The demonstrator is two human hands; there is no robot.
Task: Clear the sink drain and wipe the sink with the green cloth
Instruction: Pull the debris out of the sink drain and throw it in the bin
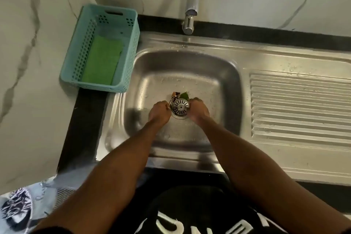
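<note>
**Clearing the drain: both hands at the strainer**

Reaching into the sink point(224, 74), both hands flank the strainer point(180, 108), which sits directly between them. Left hand point(159, 113) touches its left edge, fingers curled; right hand point(199, 110) touches the right edge, fingers curled too. Whether either truly grips the strainer rim or the debris I cannot tell; fingertips are hidden.

Debris lies just beyond the strainer, on its far side from the hands: one brown wrapper point(174, 97), nearer the left hand, long axis running away from the person; one green leaf point(183, 95) beside it, about midway between the hands, slightly closer to the right.

Cloth point(101, 61), one, green, lies flat in one teal basket point(131, 47), well apart, forward and left of the left hand; long axis runs away from the person. Left arm is nearer it.

One tap point(189, 24) straight ahead of both hands.

Judgement: drain step in hand, wiping not begun.
</note>
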